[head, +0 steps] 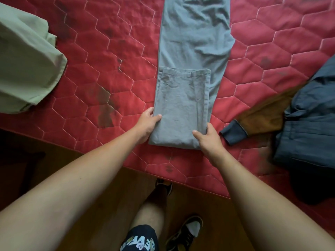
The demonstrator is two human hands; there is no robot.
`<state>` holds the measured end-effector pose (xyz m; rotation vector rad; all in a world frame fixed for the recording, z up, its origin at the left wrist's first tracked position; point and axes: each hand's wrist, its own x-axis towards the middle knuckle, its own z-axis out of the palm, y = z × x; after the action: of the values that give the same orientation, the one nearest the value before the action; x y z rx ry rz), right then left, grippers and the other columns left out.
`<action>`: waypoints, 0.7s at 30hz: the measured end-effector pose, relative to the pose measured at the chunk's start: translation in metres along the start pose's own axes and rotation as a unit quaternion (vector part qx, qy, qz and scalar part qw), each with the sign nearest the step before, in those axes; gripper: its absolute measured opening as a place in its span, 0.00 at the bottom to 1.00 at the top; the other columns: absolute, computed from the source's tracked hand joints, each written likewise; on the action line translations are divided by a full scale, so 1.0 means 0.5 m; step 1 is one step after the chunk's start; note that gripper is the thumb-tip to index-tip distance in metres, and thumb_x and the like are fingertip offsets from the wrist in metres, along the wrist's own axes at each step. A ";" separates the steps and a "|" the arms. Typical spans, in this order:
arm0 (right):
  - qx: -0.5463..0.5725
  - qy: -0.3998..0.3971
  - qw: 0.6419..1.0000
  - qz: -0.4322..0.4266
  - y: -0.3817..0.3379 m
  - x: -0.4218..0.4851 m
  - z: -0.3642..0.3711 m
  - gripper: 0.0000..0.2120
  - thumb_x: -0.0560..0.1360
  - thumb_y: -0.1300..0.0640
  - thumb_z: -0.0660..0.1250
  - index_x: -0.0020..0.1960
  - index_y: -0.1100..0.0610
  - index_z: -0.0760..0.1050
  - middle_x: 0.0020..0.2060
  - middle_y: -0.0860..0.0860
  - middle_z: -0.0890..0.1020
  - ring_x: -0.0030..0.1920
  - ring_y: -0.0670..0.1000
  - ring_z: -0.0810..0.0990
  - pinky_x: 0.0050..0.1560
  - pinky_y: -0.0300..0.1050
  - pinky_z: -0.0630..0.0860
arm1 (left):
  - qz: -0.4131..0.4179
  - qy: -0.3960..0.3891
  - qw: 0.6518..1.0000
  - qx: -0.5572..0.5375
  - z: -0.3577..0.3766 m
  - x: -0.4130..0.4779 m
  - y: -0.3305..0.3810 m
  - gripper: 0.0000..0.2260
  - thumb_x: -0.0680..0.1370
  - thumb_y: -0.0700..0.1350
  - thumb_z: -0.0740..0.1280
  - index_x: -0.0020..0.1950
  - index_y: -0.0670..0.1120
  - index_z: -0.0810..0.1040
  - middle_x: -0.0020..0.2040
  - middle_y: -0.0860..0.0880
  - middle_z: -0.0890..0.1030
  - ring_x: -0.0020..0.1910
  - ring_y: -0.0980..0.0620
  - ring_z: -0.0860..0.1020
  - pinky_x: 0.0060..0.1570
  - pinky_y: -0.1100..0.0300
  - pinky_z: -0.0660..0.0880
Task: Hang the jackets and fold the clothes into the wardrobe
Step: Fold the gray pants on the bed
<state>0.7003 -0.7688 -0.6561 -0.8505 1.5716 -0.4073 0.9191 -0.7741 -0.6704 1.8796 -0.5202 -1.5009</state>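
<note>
Green cloth [23, 60] lies far left, out of play. Left hand [147, 124] pinches the near fold's left edge, thumb on top. Trousers [183, 98] run lengthwise straight away across the quilt [90, 69]. Right hand [208, 138] grips the right corner. Hands level, so the next fold likely goes forward. Jacket [308, 115] sits right.

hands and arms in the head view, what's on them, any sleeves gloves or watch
Nothing is worn on them. The left arm and right arm are bare along all that shows, no sleeve in view. The left hand and right hand have no gloves, and no watch, band or ring shows.
</note>
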 end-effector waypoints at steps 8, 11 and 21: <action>-0.021 -0.014 1.000 0.014 -0.005 -0.015 -0.010 0.17 0.77 0.65 0.69 0.66 0.59 0.73 0.59 0.54 0.82 0.60 0.55 0.82 0.65 0.55 0.77 | -0.002 -0.004 1.000 0.000 -0.002 0.001 -0.004 0.10 0.81 0.33 0.63 0.60 0.41 0.74 0.48 0.48 0.84 0.39 0.57 0.84 0.39 0.63 0.79; -0.026 -0.021 0.999 0.018 -0.004 -0.010 -0.016 0.19 0.77 0.67 0.66 0.67 0.59 0.73 0.60 0.54 0.82 0.61 0.54 0.81 0.66 0.55 0.76 | -0.010 -0.014 1.000 -0.006 -0.006 -0.002 -0.005 0.10 0.80 0.32 0.63 0.60 0.42 0.74 0.48 0.48 0.84 0.40 0.56 0.84 0.40 0.63 0.80; -0.107 -0.026 0.994 0.003 0.026 0.002 -0.012 0.19 0.74 0.66 0.62 0.64 0.55 0.74 0.59 0.52 0.82 0.60 0.54 0.80 0.66 0.57 0.75 | -0.050 -0.022 0.998 0.017 -0.039 -0.044 -0.052 0.08 0.82 0.37 0.64 0.61 0.43 0.77 0.49 0.50 0.85 0.40 0.59 0.84 0.38 0.63 0.80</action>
<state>0.6908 -0.7622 -0.6644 -1.0121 1.5889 -0.2119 0.9295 -0.7363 -0.6711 1.9276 -0.4805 -1.6105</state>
